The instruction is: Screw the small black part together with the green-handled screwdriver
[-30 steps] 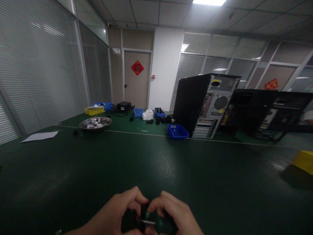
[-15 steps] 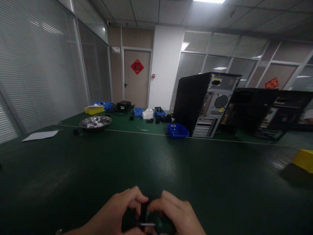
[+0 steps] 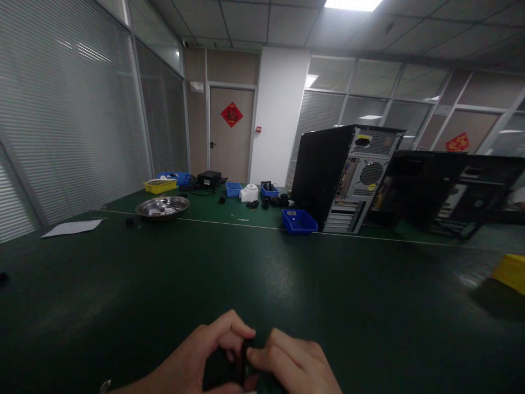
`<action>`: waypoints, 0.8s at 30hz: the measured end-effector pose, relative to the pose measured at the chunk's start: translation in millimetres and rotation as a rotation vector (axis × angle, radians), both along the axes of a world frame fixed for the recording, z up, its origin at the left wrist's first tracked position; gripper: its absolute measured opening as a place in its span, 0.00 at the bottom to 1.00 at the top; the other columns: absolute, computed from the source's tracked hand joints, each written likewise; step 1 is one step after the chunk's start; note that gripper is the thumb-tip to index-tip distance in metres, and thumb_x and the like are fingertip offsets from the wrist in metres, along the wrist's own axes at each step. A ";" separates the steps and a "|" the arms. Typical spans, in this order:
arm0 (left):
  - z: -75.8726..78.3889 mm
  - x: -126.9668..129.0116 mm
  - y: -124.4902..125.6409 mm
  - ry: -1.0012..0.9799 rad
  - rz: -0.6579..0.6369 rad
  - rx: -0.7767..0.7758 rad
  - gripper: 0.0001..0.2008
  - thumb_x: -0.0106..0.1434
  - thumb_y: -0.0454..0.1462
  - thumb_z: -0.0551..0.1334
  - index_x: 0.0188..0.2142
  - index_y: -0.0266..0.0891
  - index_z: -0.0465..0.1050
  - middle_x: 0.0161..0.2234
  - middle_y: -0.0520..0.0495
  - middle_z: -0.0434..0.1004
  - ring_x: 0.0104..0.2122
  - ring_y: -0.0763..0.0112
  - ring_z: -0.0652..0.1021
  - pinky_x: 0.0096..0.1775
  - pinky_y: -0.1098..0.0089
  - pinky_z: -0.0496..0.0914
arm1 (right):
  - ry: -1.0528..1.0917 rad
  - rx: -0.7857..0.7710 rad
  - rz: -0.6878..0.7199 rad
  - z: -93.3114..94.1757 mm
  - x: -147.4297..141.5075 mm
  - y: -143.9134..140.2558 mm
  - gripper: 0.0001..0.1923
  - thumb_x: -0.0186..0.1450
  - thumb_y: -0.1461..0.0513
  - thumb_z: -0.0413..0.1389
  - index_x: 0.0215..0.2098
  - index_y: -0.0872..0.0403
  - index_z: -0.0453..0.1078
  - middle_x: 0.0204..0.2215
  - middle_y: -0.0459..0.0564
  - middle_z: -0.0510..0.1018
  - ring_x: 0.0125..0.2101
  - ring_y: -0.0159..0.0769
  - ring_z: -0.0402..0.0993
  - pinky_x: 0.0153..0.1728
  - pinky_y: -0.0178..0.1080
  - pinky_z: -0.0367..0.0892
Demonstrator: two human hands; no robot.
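Both hands are close together at the bottom edge of the head view, low over the green table. My left hand (image 3: pixel 207 350) curls with thumb and fingers round a small black part (image 3: pixel 245 355), which stands upright between the fingertips. Close against it from the other side, my right hand (image 3: pixel 295 361) is closed, its index fingertip touching the black part. Something dark green shows under the right fingers, mostly hidden by them and cut off by the frame. A pale sliver shows low between the hands; its kind is not clear.
Across the green table (image 3: pixel 172 279) stand a steel bowl (image 3: pixel 162 214), a paper sheet (image 3: pixel 71 227), a blue bin (image 3: pixel 299 229) and a black computer tower (image 3: pixel 322 175). Behind are a white plastic housing (image 3: pixel 249 192) and a yellow tray (image 3: pixel 159 187). A yellow bin (image 3: pixel 511 273) sits far right.
The view has tilted up slightly, so things sit a little lower. A thin metal bar seen between the hands earlier is now almost out of frame. Both hands stay together.
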State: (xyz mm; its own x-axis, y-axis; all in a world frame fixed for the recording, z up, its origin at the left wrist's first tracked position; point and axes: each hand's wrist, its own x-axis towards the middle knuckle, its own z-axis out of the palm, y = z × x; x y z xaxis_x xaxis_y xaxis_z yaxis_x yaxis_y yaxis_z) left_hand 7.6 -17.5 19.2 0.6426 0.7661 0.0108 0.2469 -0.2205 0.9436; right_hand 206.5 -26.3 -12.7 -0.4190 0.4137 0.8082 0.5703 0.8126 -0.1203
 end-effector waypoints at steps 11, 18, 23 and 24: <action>-16.9 7.1 9.2 -0.244 0.020 -0.257 0.12 0.61 0.39 0.64 0.44 0.39 0.72 0.39 0.45 0.81 0.41 0.61 0.80 0.45 0.63 0.70 | -0.196 -0.146 0.032 6.1 13.5 -6.0 0.19 0.74 0.53 0.40 0.50 0.52 0.68 0.23 0.46 0.77 0.21 0.33 0.77 0.21 0.33 0.64; -9.4 -50.9 73.9 -0.318 0.649 -0.006 0.15 0.60 0.37 0.64 0.47 0.38 0.71 0.39 0.44 0.82 0.44 0.60 0.79 0.51 0.63 0.70 | -0.162 -0.354 0.041 -4.3 22.8 -2.0 0.22 0.71 0.47 0.44 0.55 0.49 0.64 0.25 0.45 0.75 0.22 0.34 0.76 0.25 0.34 0.67; -17.7 -89.8 113.4 -0.556 0.922 -0.030 0.09 0.59 0.28 0.62 0.40 0.37 0.75 0.35 0.45 0.82 0.37 0.64 0.82 0.40 0.69 0.76 | -0.112 -0.426 0.147 -11.4 25.7 4.9 0.20 0.71 0.47 0.45 0.51 0.47 0.67 0.28 0.46 0.76 0.24 0.33 0.77 0.26 0.32 0.68; -18.8 -95.0 117.4 -0.570 0.953 -0.023 0.09 0.60 0.27 0.61 0.39 0.37 0.75 0.35 0.46 0.81 0.36 0.66 0.81 0.38 0.71 0.76 | -0.110 -0.428 0.182 -10.6 25.9 5.7 0.19 0.71 0.47 0.46 0.50 0.48 0.68 0.29 0.46 0.76 0.25 0.32 0.77 0.26 0.31 0.68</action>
State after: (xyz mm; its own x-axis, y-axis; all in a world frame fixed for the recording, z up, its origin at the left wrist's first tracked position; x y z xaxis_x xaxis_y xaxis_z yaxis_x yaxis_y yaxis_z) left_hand -87.5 99.9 0.4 -0.3043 0.9476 0.0969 -0.1654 -0.1528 0.9743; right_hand 232.4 -20.6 -23.3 -0.5890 0.6116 0.5282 0.4513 0.7912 -0.4127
